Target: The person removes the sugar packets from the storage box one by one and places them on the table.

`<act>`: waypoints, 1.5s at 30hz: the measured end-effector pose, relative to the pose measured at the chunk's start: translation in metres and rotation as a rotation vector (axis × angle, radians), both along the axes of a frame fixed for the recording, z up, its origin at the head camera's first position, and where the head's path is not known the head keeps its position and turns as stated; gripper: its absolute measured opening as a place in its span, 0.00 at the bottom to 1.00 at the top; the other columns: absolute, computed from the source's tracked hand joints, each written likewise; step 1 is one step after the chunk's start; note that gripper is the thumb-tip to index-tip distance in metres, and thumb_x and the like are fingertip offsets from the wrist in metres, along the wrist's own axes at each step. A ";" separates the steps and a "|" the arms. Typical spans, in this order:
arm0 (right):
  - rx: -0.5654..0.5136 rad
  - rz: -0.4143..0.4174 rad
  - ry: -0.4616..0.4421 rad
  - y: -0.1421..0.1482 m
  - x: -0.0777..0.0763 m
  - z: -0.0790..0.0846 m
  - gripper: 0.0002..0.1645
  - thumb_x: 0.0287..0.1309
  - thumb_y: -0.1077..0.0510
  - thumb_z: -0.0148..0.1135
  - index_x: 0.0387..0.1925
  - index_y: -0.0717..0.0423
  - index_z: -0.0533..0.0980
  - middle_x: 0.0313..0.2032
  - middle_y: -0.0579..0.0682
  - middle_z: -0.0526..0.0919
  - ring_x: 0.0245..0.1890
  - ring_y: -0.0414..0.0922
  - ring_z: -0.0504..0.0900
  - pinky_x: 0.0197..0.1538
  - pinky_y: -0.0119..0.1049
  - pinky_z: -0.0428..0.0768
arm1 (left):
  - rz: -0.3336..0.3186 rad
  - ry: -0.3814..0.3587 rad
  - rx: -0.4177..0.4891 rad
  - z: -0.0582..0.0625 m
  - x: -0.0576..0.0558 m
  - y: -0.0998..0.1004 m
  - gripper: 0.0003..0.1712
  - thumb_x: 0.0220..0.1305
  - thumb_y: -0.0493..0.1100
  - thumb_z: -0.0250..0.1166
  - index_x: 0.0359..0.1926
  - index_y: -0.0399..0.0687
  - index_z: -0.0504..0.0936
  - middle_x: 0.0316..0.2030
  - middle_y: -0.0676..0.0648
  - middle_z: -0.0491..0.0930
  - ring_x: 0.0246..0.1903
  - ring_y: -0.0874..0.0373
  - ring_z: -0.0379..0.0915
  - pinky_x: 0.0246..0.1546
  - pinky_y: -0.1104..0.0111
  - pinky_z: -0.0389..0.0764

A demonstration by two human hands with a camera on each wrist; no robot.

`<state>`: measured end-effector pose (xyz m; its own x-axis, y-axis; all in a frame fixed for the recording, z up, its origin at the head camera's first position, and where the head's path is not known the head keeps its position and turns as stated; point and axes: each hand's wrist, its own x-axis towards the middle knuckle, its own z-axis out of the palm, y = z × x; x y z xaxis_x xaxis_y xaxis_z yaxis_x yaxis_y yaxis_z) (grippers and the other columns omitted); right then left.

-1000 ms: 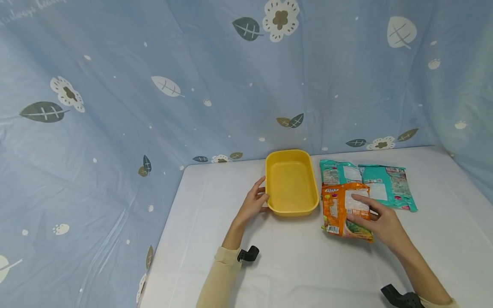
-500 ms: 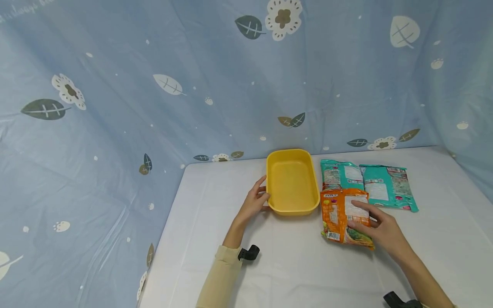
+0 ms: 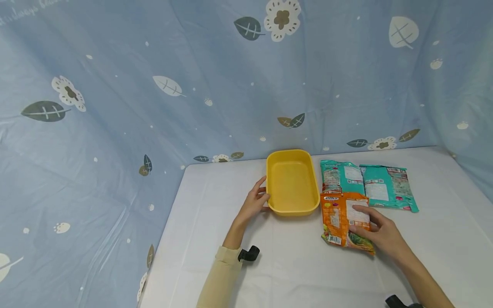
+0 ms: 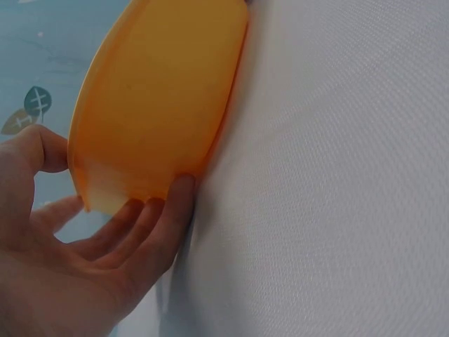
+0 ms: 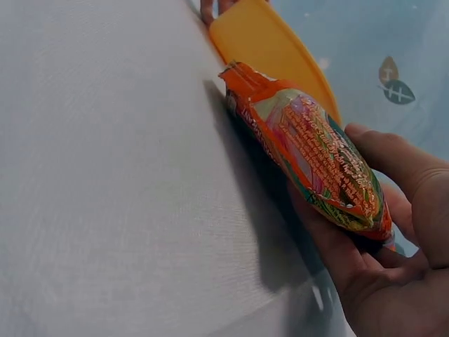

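Note:
A yellow plastic basin (image 3: 292, 213) stands at the far side of the white table. My left hand (image 3: 252, 204) touches its left near corner from outside. In the left wrist view, the thumb meets the rim and the other fingers rest loosely against the outer wall of the basin (image 4: 154, 91). My right hand (image 3: 385, 233) grips an orange snack bag (image 3: 339, 218) by its right side, thumb and fingers on opposite faces. The bag (image 5: 316, 154) looks plump in the right wrist view, tilted just above the cloth. Its top edge overlaps a teal bag in the head view.
Two teal snack bags (image 3: 348, 179) lie side by side to the right of the basin; the right one (image 3: 389, 188) is nearer the table's right side. A blue patterned curtain (image 3: 231, 85) hangs behind and left of the white-covered table (image 3: 292, 261).
My right hand has drawn the orange bag a little nearer to me, showing more of the left teal bag. The left hand and basin have stayed in place.

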<state>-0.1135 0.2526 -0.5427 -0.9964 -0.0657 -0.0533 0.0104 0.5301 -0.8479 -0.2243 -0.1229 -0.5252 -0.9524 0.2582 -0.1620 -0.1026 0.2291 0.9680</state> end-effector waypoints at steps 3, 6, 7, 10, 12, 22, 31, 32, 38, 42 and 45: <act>-0.004 0.008 -0.032 0.001 0.000 -0.002 0.42 0.60 0.44 0.65 0.71 0.53 0.62 0.70 0.67 0.61 0.63 0.71 0.67 0.56 0.61 0.77 | 0.003 0.005 -0.005 -0.004 -0.001 0.000 0.37 0.69 0.40 0.55 0.74 0.71 0.56 0.61 0.38 0.70 0.54 0.45 0.76 0.40 0.56 0.88; -0.005 0.011 -0.057 0.002 0.002 -0.003 0.43 0.60 0.43 0.64 0.71 0.53 0.61 0.70 0.67 0.60 0.63 0.71 0.67 0.56 0.59 0.79 | 0.000 0.004 0.001 -0.004 -0.002 0.000 0.37 0.69 0.40 0.55 0.75 0.70 0.56 0.61 0.38 0.70 0.54 0.45 0.76 0.40 0.56 0.88; -0.005 0.014 -0.061 0.002 0.002 -0.003 0.43 0.60 0.43 0.64 0.71 0.53 0.62 0.70 0.68 0.60 0.62 0.70 0.68 0.55 0.58 0.80 | -0.001 0.004 0.005 -0.004 -0.002 0.000 0.37 0.69 0.40 0.55 0.75 0.69 0.56 0.61 0.38 0.70 0.54 0.45 0.76 0.40 0.57 0.88; -0.008 0.023 -0.068 0.002 0.004 -0.003 0.42 0.61 0.44 0.64 0.71 0.53 0.62 0.70 0.68 0.59 0.62 0.69 0.69 0.54 0.57 0.81 | -0.001 0.007 0.012 -0.004 -0.002 0.000 0.38 0.69 0.40 0.55 0.75 0.67 0.55 0.61 0.38 0.71 0.53 0.46 0.77 0.39 0.58 0.88; -0.008 0.030 -0.069 0.002 0.005 -0.002 0.42 0.61 0.44 0.64 0.71 0.53 0.62 0.70 0.68 0.59 0.61 0.69 0.69 0.53 0.57 0.82 | 0.001 0.010 0.013 -0.005 -0.002 0.000 0.38 0.68 0.40 0.55 0.75 0.65 0.55 0.61 0.38 0.71 0.53 0.47 0.77 0.38 0.59 0.88; 0.063 0.052 0.009 0.001 0.006 -0.002 0.39 0.60 0.45 0.66 0.68 0.52 0.66 0.68 0.65 0.66 0.56 0.58 0.75 0.46 0.28 0.84 | 0.009 0.004 0.003 -0.007 -0.002 -0.001 0.38 0.68 0.40 0.55 0.75 0.67 0.56 0.61 0.39 0.71 0.52 0.47 0.77 0.39 0.57 0.88; 0.242 0.043 0.017 -0.007 0.010 0.012 0.42 0.56 0.38 0.66 0.67 0.53 0.67 0.63 0.71 0.70 0.52 0.67 0.77 0.50 0.65 0.78 | -0.001 -0.009 0.028 -0.004 -0.001 -0.001 0.38 0.70 0.39 0.55 0.76 0.68 0.54 0.63 0.36 0.68 0.56 0.41 0.75 0.43 0.50 0.86; 0.253 0.041 0.007 -0.007 0.011 0.013 0.43 0.56 0.37 0.66 0.67 0.54 0.67 0.63 0.72 0.70 0.51 0.66 0.77 0.49 0.65 0.79 | -0.001 -0.009 0.028 -0.004 -0.001 -0.001 0.38 0.70 0.39 0.55 0.76 0.68 0.54 0.63 0.36 0.68 0.56 0.41 0.75 0.43 0.49 0.86; 0.312 0.031 0.032 -0.007 0.012 0.014 0.43 0.54 0.37 0.68 0.65 0.55 0.70 0.57 0.71 0.73 0.45 0.59 0.77 0.47 0.62 0.80 | -0.004 0.001 0.011 -0.004 -0.001 -0.001 0.37 0.70 0.40 0.55 0.75 0.68 0.55 0.62 0.38 0.70 0.54 0.44 0.76 0.41 0.54 0.88; 0.337 0.037 0.055 -0.006 0.011 0.013 0.42 0.54 0.38 0.69 0.64 0.56 0.71 0.53 0.70 0.75 0.42 0.56 0.76 0.43 0.59 0.81 | -0.002 0.000 0.013 -0.003 0.000 -0.001 0.37 0.69 0.40 0.55 0.75 0.68 0.56 0.61 0.38 0.71 0.54 0.45 0.77 0.40 0.57 0.88; 0.359 0.041 0.051 -0.006 0.010 0.013 0.42 0.53 0.38 0.69 0.64 0.56 0.71 0.53 0.70 0.75 0.41 0.54 0.75 0.42 0.58 0.81 | 0.001 -0.007 0.009 -0.003 0.000 -0.001 0.37 0.69 0.41 0.55 0.75 0.69 0.56 0.62 0.39 0.71 0.54 0.45 0.76 0.40 0.57 0.88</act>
<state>-0.1033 0.2471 -0.5297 -0.9953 -0.0921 -0.0303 -0.0549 0.7929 -0.6069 -0.2244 -0.1238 -0.5285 -0.9514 0.2590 -0.1666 -0.1098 0.2202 0.9693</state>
